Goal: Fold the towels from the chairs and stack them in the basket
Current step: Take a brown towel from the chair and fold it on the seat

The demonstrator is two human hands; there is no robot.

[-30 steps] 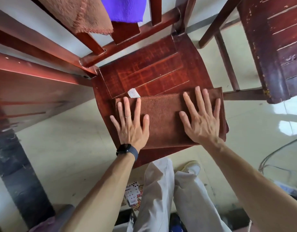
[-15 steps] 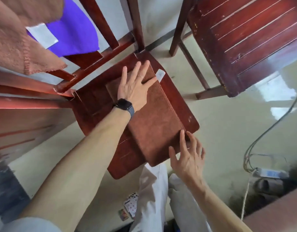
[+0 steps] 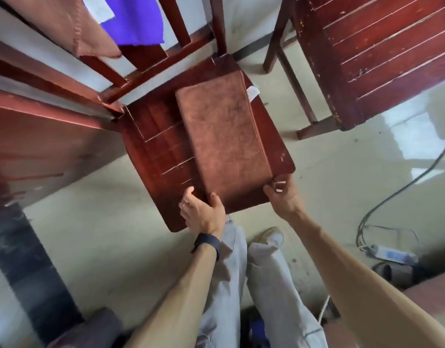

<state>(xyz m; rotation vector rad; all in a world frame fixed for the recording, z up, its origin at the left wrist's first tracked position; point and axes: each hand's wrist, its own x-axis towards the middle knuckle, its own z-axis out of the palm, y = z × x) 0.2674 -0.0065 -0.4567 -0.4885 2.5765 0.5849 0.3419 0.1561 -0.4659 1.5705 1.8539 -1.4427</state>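
Head view: left hand (image 3: 203, 214), right hand (image 3: 283, 197) pinch near corners of towel (image 3: 224, 139).

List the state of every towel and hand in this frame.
folded towel: folded into a long rectangle, flat on the chair seat.
left hand: grips the towel's near left corner.
right hand: pinches its near right corner.
purple towel: unfolded, hanging at the chair back.
tan towel: unfolded, hanging beside it.
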